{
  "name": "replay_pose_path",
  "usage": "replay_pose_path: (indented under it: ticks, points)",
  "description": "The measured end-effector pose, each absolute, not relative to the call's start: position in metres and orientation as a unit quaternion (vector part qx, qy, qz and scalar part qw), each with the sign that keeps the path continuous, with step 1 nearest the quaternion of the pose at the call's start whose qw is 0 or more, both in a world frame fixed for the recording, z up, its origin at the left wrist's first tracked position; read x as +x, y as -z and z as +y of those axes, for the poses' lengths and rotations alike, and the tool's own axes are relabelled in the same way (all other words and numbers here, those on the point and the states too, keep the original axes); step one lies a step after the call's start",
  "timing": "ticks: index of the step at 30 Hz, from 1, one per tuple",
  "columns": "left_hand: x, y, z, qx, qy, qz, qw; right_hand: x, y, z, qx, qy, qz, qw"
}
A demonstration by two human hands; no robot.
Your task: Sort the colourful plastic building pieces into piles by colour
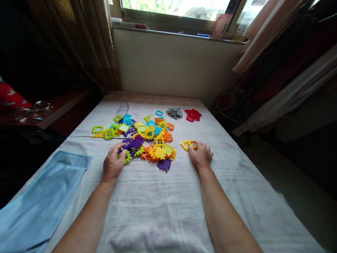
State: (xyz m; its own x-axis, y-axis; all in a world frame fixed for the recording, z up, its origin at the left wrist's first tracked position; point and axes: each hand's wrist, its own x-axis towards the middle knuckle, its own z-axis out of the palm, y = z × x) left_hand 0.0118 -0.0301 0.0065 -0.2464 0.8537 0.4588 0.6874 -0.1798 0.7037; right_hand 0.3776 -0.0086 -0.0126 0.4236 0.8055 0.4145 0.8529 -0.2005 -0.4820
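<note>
A mixed pile of plastic pieces (150, 131) in yellow, orange, green, blue and purple lies on the white sheet (158, 211). At its near left edge, my left hand (115, 162) touches a purple piece (133, 142) and a green piece (127, 157), thumb and fingers apart. Right of the pile, my right hand (201, 154) has its fingers closed on a yellow piece (185, 144) lying on the sheet. Farther back are a grey heap (174, 113) and a red heap (193, 115) of pieces.
A blue cloth (52, 196) lies at the left. Beyond the left edge, a dark wooden surface (58, 109) holds glasses (42, 105) and a red item (12, 96). Clothes (289, 95) hang at the right. A wall (168, 66) stands behind the sheet, under a window.
</note>
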Motion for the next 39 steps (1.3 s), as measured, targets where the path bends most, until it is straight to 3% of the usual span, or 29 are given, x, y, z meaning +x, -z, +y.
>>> replay_pose_path:
  ticks: [9,16,22,31,39]
  points:
    - [0.012,-0.004,-0.030,0.604,-0.475,0.634,0.091,0.373,0.010,-0.009,-0.749,0.055,-0.556,0.356]
    - [0.012,-0.004,-0.030,0.601,-0.481,0.632,0.088,0.329,-0.007,-0.022,-0.587,0.071,-0.698,0.404]
    - [0.012,-0.005,-0.030,0.603,-0.475,0.634,0.094,0.297,-0.013,-0.034,-0.491,0.019,-0.797,0.350]
    - [0.012,-0.005,-0.030,0.606,-0.473,0.633,0.095,0.296,-0.014,-0.036,-0.476,-0.003,-0.818,0.323]
    - [0.010,-0.004,-0.030,0.610,-0.467,0.634,0.088,0.312,-0.007,-0.026,-0.540,0.028,-0.742,0.397]
